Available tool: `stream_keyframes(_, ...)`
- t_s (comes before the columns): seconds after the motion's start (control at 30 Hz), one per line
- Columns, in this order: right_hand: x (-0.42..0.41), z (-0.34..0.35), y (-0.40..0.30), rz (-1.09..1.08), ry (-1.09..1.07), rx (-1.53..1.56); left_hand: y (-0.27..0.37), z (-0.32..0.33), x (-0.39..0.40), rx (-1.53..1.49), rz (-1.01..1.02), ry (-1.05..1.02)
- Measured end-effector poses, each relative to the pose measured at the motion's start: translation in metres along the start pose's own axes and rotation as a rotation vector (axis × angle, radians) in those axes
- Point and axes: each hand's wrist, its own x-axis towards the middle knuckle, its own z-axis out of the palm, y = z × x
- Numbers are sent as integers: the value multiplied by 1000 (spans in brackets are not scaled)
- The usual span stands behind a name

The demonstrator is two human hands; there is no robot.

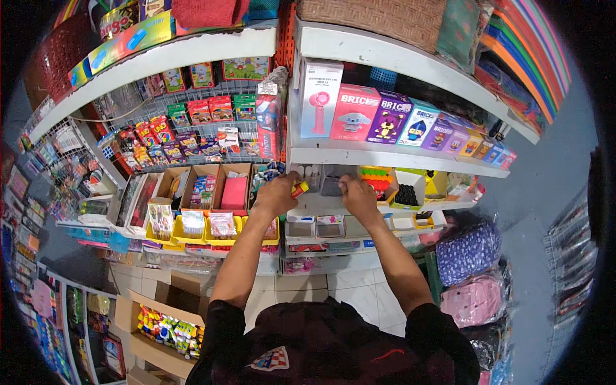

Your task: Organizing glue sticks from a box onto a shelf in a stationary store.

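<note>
My left hand [276, 194] is at the shelf with a small yellow-and-red glue stick [299, 189] held at its fingers. Beside it, white cylindrical items [308, 171] stand on the shelf, partly hidden by the hand. My right hand [358, 198] has its fingers curled at the edge of a dark grey bin [332, 185]. Right of that hand, a container holds rows of green, orange and red items [377, 182], and a white bin of black round-topped items [406, 194] is next to it.
Boxed brick toys [353, 113] line the shelf above. Yellow baskets [192, 236] and cardboard boxes stand at left. An open carton of glue sticks [168, 332] is low at left. Wrapped bags [471, 298] are low at right.
</note>
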Motion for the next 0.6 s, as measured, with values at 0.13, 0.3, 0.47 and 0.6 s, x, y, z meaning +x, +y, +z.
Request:
stream_keyframes(0.13,-12,-15,-21,-5,-53,-32,6,-6,-11,24,-4,-10)
stream_keyframes(0.3,-25,-20,-22,-1,-54,-25,2,-5,-25,-9,58,24)
stream_keyframes(0.47,-27,-21,-12,-8,-41,23,6,-8,-30,-6,34,1)
stream_keyframes(0.6,-21,-20,-15,5,-49,34,2,-6,-28,-40,60,4)
